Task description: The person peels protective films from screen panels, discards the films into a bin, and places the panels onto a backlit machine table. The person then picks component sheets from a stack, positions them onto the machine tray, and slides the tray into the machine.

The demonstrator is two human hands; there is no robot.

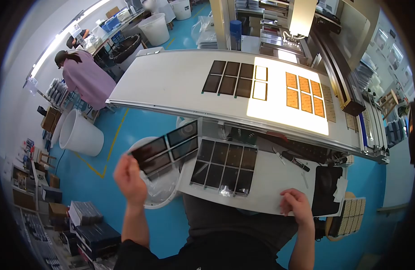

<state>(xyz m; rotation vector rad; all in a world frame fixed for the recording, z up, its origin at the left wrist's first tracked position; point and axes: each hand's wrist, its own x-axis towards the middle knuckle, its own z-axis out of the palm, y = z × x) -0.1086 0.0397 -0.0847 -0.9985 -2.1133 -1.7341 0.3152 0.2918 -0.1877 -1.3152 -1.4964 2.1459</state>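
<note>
My left hand [130,177] grips one end of a thin sheet with dark rectangular panels [182,135]. The sheet is tilted in the air, partly over a round white bin [162,191] lined with clear plastic. On the small white table [270,180] lies a similar sheet or stack of dark panels [225,164], with light glinting off its surface. My right hand [296,204] is near the front edge of that table, fingers loosely bent, and nothing shows in it.
A long white worktable [162,76] runs ahead, carrying dark panels [230,76] and orange panels [304,92] on a lit area. A pen-like tool [295,161] and a black mat [327,189] lie at right. A person [83,76] bends at far left.
</note>
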